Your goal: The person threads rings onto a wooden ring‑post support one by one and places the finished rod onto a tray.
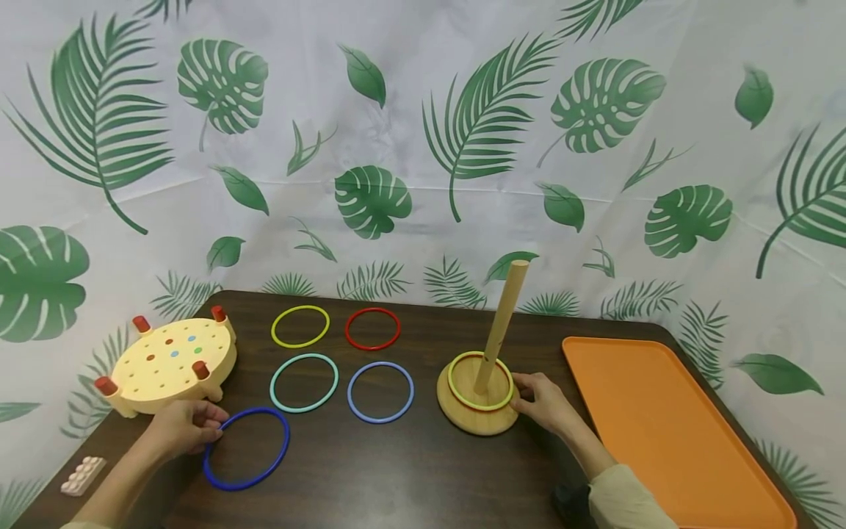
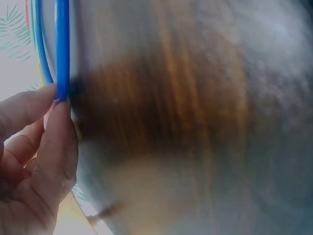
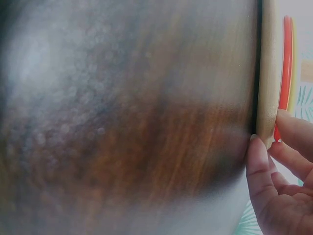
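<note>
My left hand pinches the left edge of a dark blue ring. In the left wrist view, thumb and fingertip meet on that blue ring. At the right, my right hand holds the rim of a wooden peg stand, whose round base carries an upright peg. A yellow ring lies over a red one around the peg. The right wrist view has the fingers at the edge of the wooden base, close against the red ring.
Yellow, red, turquoise and light blue rings lie flat mid-table. An upturned cream pegboard stool with red-tipped legs stands at left, a small pale block nearer. An orange tray lies at right.
</note>
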Motion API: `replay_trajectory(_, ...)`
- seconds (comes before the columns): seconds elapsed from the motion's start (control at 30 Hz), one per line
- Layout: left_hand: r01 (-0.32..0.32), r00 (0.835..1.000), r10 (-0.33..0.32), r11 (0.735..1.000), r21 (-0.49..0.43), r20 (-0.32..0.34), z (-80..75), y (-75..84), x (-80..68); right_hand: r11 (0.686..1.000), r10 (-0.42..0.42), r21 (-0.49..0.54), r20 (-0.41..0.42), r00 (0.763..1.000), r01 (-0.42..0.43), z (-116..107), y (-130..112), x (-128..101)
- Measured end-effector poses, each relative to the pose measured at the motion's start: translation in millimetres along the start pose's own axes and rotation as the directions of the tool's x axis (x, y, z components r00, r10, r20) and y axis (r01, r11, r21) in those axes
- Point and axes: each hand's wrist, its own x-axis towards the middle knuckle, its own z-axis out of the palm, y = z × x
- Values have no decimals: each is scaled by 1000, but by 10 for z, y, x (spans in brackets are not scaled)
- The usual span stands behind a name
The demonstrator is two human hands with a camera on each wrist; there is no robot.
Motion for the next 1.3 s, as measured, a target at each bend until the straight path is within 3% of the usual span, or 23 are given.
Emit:
replay_trajectory(0.3, -45, 998, 46, 999, -15, 47, -15, 141, -33, 1000, 1, 6, 1, 1000, -1, -11, -6, -4)
replay_trajectory(0.6, -77, 990, 88, 992, -104, 108, 9, 400, -10, 1000, -16, 8, -12, 1000, 16, -6, 3, -9)
replay_trajectory(0.8, -82, 988, 104, 980, -183, 112, 68, 672, 36, 999, -32, 8, -18, 999, 32, -4, 1, -3)
replay_trajectory(1.3, -207, 966, 247, 916, -343, 79, 286, 1513, 212, 999, -32, 17, -14, 999, 32, 4, 26, -12)
